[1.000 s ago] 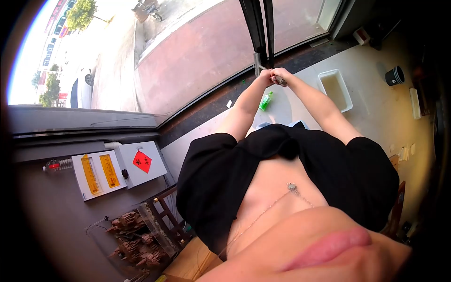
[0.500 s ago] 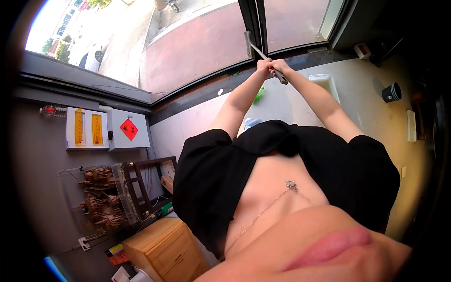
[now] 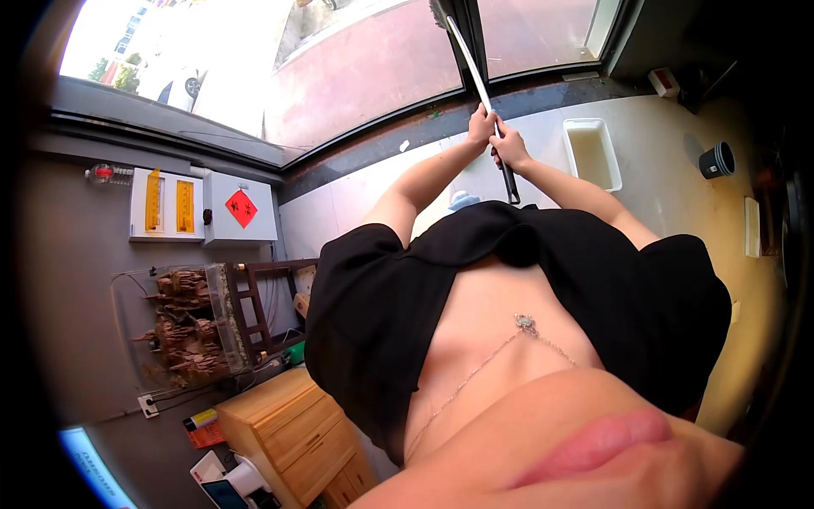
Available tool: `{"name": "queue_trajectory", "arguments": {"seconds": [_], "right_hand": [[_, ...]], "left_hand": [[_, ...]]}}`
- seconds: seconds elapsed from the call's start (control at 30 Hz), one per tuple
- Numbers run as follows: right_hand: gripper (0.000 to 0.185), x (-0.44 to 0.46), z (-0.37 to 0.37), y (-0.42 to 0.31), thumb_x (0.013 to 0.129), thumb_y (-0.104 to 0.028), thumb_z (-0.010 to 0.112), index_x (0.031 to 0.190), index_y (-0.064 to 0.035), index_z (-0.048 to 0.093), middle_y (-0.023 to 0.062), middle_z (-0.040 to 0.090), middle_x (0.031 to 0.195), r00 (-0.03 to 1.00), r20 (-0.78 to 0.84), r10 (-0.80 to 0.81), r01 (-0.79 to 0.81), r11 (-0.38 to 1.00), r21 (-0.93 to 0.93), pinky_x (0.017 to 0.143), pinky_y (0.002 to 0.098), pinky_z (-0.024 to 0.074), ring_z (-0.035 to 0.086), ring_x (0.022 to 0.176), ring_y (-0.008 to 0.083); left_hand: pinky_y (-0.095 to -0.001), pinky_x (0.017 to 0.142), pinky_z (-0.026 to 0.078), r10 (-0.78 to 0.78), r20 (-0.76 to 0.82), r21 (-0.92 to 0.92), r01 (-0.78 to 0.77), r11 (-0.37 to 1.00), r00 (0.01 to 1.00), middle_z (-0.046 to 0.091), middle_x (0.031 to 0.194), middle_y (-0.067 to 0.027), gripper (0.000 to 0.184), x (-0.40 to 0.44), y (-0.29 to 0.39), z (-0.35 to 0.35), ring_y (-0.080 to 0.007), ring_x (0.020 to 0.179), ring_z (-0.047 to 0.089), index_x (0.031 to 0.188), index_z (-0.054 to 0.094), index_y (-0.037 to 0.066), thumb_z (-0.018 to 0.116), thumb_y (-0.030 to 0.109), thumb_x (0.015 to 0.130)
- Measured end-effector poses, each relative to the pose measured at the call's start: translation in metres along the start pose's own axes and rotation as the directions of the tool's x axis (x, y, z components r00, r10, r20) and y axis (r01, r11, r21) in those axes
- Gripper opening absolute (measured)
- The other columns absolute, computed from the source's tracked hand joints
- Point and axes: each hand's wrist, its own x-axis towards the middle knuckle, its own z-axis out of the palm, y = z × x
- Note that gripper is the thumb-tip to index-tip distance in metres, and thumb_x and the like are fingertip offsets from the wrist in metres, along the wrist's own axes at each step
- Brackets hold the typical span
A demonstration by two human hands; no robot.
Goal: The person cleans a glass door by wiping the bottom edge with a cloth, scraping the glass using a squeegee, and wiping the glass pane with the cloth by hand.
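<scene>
Both my hands grip a long-handled window scrubber (image 3: 471, 66), its pale pole slanting up and its dark grip end pointing back toward my chest. My left hand (image 3: 482, 125) is wrapped round the pole, higher up. Just below it, my right hand (image 3: 510, 148) closes round the dark handle. The scrubber's grey head (image 3: 438, 12) is at the top edge of view, over the window glass (image 3: 373, 76) beside the dark frame; whether it touches the glass I cannot tell. A light blue item (image 3: 463, 200) lies partly hidden behind my shirt.
A white basin (image 3: 618, 170) with cloudy liquid stands on the floor to the right, with a dark bucket (image 3: 717, 160) beyond. At left are wall boxes (image 3: 242, 212), a glass tank with brown rockwork (image 3: 188, 327) and a wooden cabinet (image 3: 284, 424).
The scrubber head has gone up along the window beside the frame. Both hands stay on the pole, which now stands steeper, and my left hand sits a little higher than the right.
</scene>
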Motion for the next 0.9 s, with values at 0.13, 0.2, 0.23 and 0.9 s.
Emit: {"name": "queue_trajectory", "arguments": {"seconds": [0.13, 0.2, 0.23, 0.9], "right_hand": [[0.054, 0.034, 0.011, 0.019, 0.072, -0.005, 0.041, 0.122, -0.0099, 0.021, 0.0033, 0.043, 0.049, 0.997, 0.006, 0.082, -0.082, 0.997, 0.015, 0.032, 0.0226, 0.0368, 0.042, 0.035, 0.01], [0.05, 0.059, 0.017, 0.021, 0.071, -0.005, 0.041, 0.119, -0.0098, 0.027, 0.0028, 0.043, 0.049, 0.992, -0.016, 0.126, -0.125, 0.991, 0.045, 0.032, 0.0223, 0.0365, 0.041, 0.035, 0.0095], [0.047, 0.074, 0.019, 0.02, 0.071, -0.005, 0.042, 0.116, -0.0089, 0.031, 0.0026, 0.043, 0.051, 0.99, -0.005, 0.141, -0.141, 0.988, 0.067, 0.032, 0.022, 0.0364, 0.041, 0.036, 0.0092], [0.004, 0.303, 0.059, 0.014, 0.06, 0.002, 0.048, 0.057, -0.0008, 0.047, 0.0063, 0.046, 0.048, 0.811, 0.031, 0.585, -0.569, 0.774, 0.277, 0.034, 0.0226, 0.0402, 0.046, 0.036, 0.0118]], "left_hand": [[-0.0313, 0.05, 0.039, -0.028, 0.021, -0.059, 0.03, 0.998, 0.999, 0.052, 0.064, -0.0121, 0.014, 0.036, -0.049, -0.004, -0.0174, 0.055, 0.048, 0.078, 0.044, -0.002, 0.044, 0.011, 0.072], [-0.0242, 0.044, 0.034, -0.124, 0.083, -0.214, 0.14, 0.967, 0.989, 0.045, 0.058, -0.0028, 0.008, 0.042, -0.031, -0.012, -0.0091, 0.051, 0.041, 0.071, 0.045, 0.002, 0.041, 0.008, 0.074], [-0.0236, 0.044, 0.034, -0.16, 0.122, -0.281, 0.188, 0.941, 0.98, 0.045, 0.058, -0.0024, 0.009, 0.045, -0.018, -0.018, -0.0093, 0.051, 0.041, 0.069, 0.046, 0.003, 0.042, 0.008, 0.075], [-0.0204, 0.032, 0.033, -0.487, 0.416, -0.374, 0.633, 0.678, 0.768, 0.044, 0.054, -0.0007, 0.011, 0.23, -0.081, -0.086, -0.0091, 0.038, 0.041, 0.067, 0.049, 0.005, 0.046, 0.012, 0.074]]}}
